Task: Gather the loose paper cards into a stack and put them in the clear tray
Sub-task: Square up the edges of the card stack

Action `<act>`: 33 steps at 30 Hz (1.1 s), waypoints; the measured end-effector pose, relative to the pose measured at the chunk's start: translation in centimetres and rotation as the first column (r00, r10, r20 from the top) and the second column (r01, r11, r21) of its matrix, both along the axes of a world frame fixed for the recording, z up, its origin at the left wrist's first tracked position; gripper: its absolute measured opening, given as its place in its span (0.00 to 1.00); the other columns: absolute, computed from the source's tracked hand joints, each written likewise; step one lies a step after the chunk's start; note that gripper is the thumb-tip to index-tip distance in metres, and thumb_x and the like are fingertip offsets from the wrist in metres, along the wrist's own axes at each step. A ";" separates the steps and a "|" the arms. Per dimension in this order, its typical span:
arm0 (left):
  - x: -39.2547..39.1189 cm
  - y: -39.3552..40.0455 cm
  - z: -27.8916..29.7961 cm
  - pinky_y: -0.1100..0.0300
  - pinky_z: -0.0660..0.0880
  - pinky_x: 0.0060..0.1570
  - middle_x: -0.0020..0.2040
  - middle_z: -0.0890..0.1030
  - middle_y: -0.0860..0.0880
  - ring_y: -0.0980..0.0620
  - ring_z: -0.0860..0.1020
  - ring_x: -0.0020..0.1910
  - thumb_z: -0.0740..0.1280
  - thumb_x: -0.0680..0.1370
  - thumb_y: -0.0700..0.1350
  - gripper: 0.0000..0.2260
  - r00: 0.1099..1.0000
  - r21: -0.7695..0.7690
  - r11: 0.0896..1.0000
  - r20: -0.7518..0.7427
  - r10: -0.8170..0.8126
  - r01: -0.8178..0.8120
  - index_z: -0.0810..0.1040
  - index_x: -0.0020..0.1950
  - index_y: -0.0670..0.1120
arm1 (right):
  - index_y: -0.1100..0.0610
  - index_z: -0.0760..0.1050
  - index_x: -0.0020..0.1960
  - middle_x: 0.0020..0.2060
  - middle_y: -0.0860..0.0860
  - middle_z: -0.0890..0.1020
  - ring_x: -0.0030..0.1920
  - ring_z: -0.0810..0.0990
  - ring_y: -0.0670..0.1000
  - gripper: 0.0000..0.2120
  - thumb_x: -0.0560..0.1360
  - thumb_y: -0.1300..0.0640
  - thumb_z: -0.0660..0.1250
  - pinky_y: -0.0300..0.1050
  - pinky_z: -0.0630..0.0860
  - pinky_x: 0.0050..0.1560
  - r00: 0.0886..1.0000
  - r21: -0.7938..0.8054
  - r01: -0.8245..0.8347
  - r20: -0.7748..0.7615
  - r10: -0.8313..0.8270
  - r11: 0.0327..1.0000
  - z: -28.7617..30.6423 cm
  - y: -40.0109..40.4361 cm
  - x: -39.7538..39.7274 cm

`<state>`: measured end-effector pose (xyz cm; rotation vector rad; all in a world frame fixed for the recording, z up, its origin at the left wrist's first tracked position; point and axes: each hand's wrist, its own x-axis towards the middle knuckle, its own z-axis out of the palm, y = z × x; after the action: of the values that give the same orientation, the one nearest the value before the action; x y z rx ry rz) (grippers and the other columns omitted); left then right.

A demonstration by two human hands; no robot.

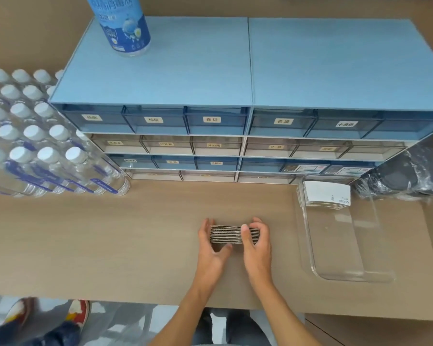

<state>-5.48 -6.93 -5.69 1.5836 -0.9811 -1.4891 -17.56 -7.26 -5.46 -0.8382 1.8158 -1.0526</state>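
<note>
— What does the grip hold?

— Both hands clasp one stack of paper cards point(226, 234), standing on edge on the worktop point(110, 233). The left hand point(211, 248) closes on its left end, thumb under the near side. The right hand point(256, 245) wraps the right end, thumb laid across the card edges.

— And the tray?

— The clear tray point(340, 268) lies on the worktop to the right of the hands, near but apart from them. A second pile of white cards point(328, 193) already rests in its far end.

— What stands around them?

— Behind the hands is a blue drawer cabinet point(210, 121) with labelled drawers, and a blue-labelled bottle point(123, 23) stands on its top. A pack of capped water bottles point(35, 141) lies at the left. A dark bundle in plastic wrap point(405, 173) sits just beyond the tray, at the right.
</note>
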 end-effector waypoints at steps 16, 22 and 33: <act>-1.4 -1.7 -1.4 0.70 0.69 0.65 0.65 0.79 0.54 0.62 0.74 0.67 0.59 0.84 0.43 0.11 0.979 -0.164 0.970 0.058 0.193 -0.182 0.77 0.63 0.48 | 0.51 0.79 0.52 0.49 0.38 0.84 0.52 0.80 0.38 0.10 0.81 0.53 0.59 0.26 0.71 0.52 0.994 -0.113 0.088 -0.050 -0.094 0.990 -2.2 -0.8 0.7; -1.8 -2.1 -1.6 0.69 0.70 0.60 0.58 0.81 0.53 0.60 0.76 0.62 0.57 0.85 0.42 0.11 0.975 -0.210 0.961 0.091 0.204 -0.181 0.78 0.55 0.41 | 0.54 0.76 0.47 0.41 0.46 0.82 0.44 0.80 0.45 0.15 0.82 0.50 0.53 0.37 0.75 0.45 0.989 -0.123 0.003 -0.150 -0.022 0.992 -2.8 -1.1 0.1; -1.1 -2.0 -1.5 0.69 0.72 0.46 0.44 0.79 0.51 0.58 0.77 0.44 0.54 0.85 0.46 0.13 0.973 -0.240 0.959 0.134 0.188 -0.152 0.76 0.49 0.45 | 0.60 0.74 0.48 0.42 0.52 0.81 0.44 0.79 0.53 0.12 0.83 0.58 0.54 0.47 0.75 0.46 0.976 -0.107 -0.052 -0.216 0.028 0.993 -2.2 -1.1 0.7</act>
<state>-6.60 -8.92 -7.22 1.5899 -1.0344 -1.1062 -16.84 -8.39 -7.68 -1.0870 1.9223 -1.0802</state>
